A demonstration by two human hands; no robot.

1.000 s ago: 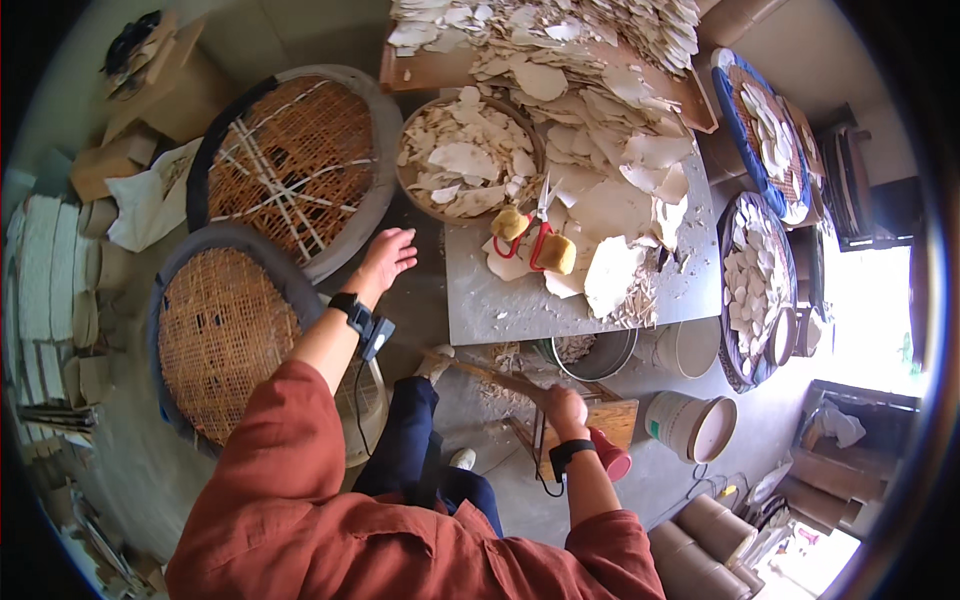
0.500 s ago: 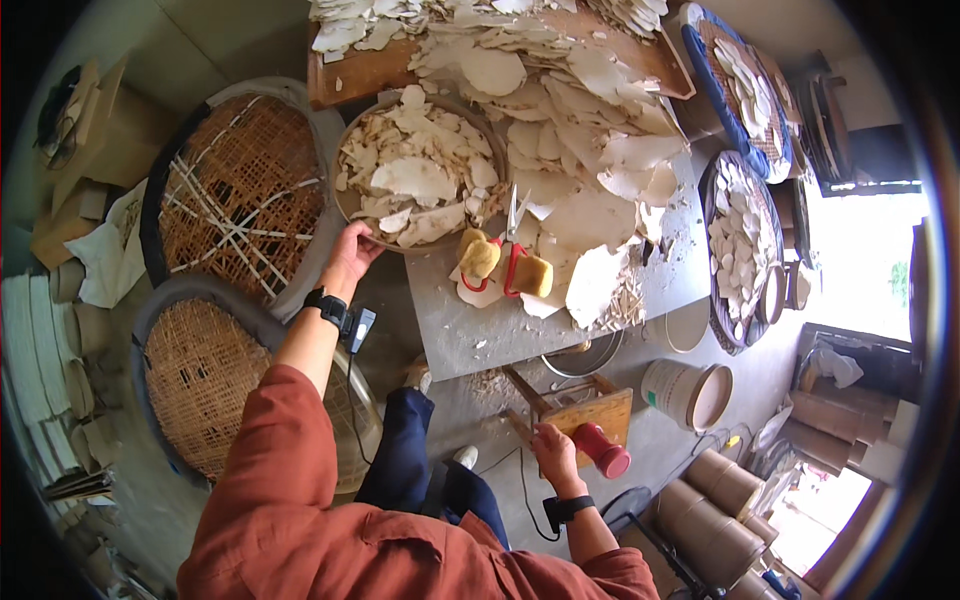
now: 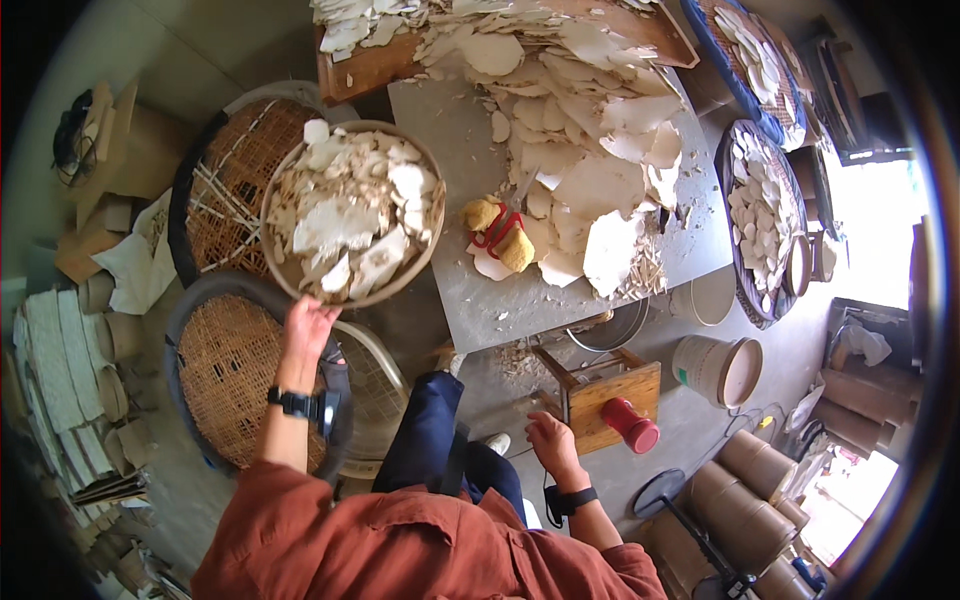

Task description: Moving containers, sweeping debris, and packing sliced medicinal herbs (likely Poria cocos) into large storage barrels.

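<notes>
My left hand (image 3: 310,325) grips the near rim of a round tan basin (image 3: 437,232), fingers under its edge. Broken white slices and brownish scraps (image 3: 345,232) fill the basin, which hangs beyond the table's left edge, over the woven trays. Low on the right, my right hand (image 3: 553,443) is loosely curled with fingers a little apart and nothing visible in it. It is nearest to a wooden stool (image 3: 588,410) bearing a red lidded container (image 3: 630,424). On the metal table (image 3: 500,318) lie scissors with red handles (image 3: 497,238), padded in yellow, beside heaped pale slices (image 3: 600,195).
Two round woven trays (image 3: 228,365) lean at the left. A white bucket (image 3: 715,368) stands right of the stool. Trays of pale slices (image 3: 762,210) are at the far right, above brown cylindrical drums (image 3: 740,500). A wooden tray (image 3: 375,72) sits behind the table.
My left hand has pulled the basin left and toward me, off the table's corner. The scissors, spread before, now lie more closed. My right hand has drawn back from the stool.
</notes>
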